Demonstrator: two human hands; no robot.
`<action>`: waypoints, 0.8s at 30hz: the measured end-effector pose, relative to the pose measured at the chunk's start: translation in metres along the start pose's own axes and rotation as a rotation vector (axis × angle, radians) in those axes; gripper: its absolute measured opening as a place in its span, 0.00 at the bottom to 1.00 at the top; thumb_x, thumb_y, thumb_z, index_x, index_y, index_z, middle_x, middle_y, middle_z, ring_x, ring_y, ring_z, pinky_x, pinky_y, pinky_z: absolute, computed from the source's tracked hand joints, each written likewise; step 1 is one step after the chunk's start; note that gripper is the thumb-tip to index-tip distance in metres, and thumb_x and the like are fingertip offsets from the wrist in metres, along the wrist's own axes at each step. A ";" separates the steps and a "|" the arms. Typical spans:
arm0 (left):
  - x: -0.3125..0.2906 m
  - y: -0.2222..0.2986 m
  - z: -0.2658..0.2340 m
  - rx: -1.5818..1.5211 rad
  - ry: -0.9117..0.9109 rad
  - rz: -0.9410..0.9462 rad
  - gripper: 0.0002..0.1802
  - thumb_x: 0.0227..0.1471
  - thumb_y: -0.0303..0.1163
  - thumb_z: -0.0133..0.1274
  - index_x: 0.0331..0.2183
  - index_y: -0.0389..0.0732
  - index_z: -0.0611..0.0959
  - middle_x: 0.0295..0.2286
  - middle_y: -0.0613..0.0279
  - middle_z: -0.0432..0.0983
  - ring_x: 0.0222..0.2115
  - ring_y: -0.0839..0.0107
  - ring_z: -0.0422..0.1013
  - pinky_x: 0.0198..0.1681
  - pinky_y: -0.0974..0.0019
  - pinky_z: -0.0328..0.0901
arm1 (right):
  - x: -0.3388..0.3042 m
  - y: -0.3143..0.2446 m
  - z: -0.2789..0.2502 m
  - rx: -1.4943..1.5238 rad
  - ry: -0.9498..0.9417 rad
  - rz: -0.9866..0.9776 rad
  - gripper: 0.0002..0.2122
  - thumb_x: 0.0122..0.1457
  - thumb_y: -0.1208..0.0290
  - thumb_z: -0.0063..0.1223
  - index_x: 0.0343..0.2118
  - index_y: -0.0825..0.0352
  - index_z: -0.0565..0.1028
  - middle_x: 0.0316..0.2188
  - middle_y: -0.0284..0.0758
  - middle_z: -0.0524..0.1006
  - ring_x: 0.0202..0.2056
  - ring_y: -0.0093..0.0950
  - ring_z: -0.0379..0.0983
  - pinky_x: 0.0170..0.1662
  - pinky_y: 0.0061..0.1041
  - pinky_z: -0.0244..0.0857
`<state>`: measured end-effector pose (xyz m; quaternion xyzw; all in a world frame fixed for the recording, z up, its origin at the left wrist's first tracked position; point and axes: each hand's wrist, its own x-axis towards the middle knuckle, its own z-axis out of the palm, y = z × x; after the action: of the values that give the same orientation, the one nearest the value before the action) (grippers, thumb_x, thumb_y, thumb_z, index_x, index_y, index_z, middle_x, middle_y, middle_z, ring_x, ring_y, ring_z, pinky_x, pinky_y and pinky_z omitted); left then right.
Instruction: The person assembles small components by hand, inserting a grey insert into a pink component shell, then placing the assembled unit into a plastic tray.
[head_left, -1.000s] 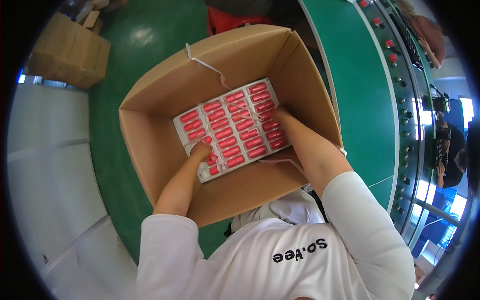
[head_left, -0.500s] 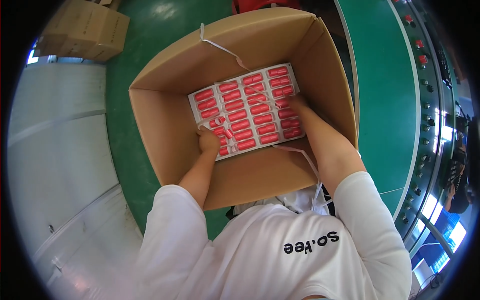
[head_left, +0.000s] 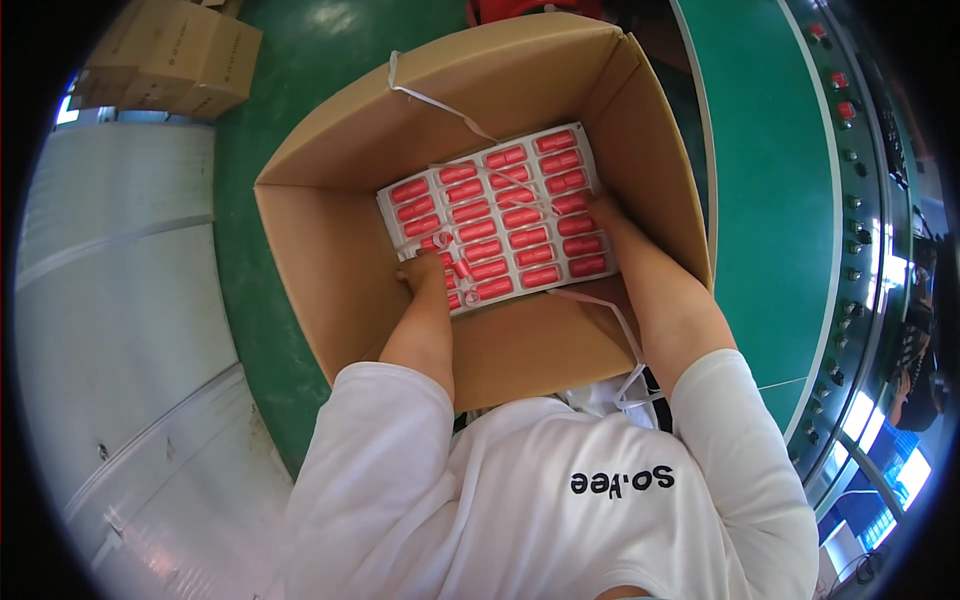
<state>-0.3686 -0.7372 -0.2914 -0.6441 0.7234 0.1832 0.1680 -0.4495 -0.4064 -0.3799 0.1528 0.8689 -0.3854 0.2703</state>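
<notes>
A white tray (head_left: 509, 262) with rows of red cylinders (head_left: 527, 237) lies inside a deep cardboard box (head_left: 330, 235). My left hand (head_left: 426, 272) is at the tray's left edge, near its lower corner, with its thumb side toward the box wall; its fingertips are hard to make out. My right hand (head_left: 606, 212) reaches down to the tray's right edge, its fingers largely hidden. Close to my left hand a short loose red piece (head_left: 461, 269) rests on top of the tray. Thin pale straps (head_left: 440, 103) run across the tray and over the box's far wall.
Beside the box on the right is a green surface (head_left: 770, 200), with a control panel of red and black knobs (head_left: 846, 110) beyond it. Closed cartons (head_left: 195, 60) are stacked at the far left. A pale panelled surface (head_left: 120, 260) stands on the left. The floor (head_left: 260, 300) is green.
My left hand has shifted a little to the right, over the tray's lower left edge. My right hand stays at the right edge, with more of the neighbouring cylinders showing.
</notes>
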 end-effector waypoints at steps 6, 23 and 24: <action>0.004 -0.011 0.007 0.201 -0.011 0.244 0.27 0.51 0.47 0.47 0.42 0.32 0.78 0.46 0.40 0.69 0.44 0.45 0.71 0.46 0.44 0.67 | 0.022 0.033 -0.015 0.108 0.014 -0.049 0.27 0.59 0.57 0.49 0.54 0.74 0.65 0.49 0.51 0.72 0.52 0.41 0.69 0.53 0.35 0.62; 0.009 -0.064 -0.007 -0.839 -0.441 0.486 0.10 0.56 0.26 0.48 0.41 0.39 0.77 0.36 0.62 0.78 0.36 0.71 0.72 0.38 0.63 0.66 | -0.060 -0.035 -0.088 0.187 0.127 -0.322 0.22 0.62 0.67 0.44 0.59 0.66 0.62 0.55 0.47 0.68 0.57 0.40 0.64 0.58 0.32 0.56; 0.015 -0.072 -0.012 -0.811 -0.367 0.490 0.10 0.55 0.27 0.49 0.41 0.38 0.78 0.36 0.62 0.78 0.36 0.70 0.73 0.38 0.64 0.66 | -0.070 -0.051 -0.091 0.193 0.122 -0.337 0.22 0.62 0.67 0.44 0.59 0.66 0.62 0.55 0.47 0.68 0.57 0.40 0.64 0.58 0.32 0.56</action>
<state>-0.2988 -0.7634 -0.2914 -0.4262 0.6825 0.5934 -0.0192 -0.4492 -0.3751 -0.2587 0.0537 0.8559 -0.4968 0.1331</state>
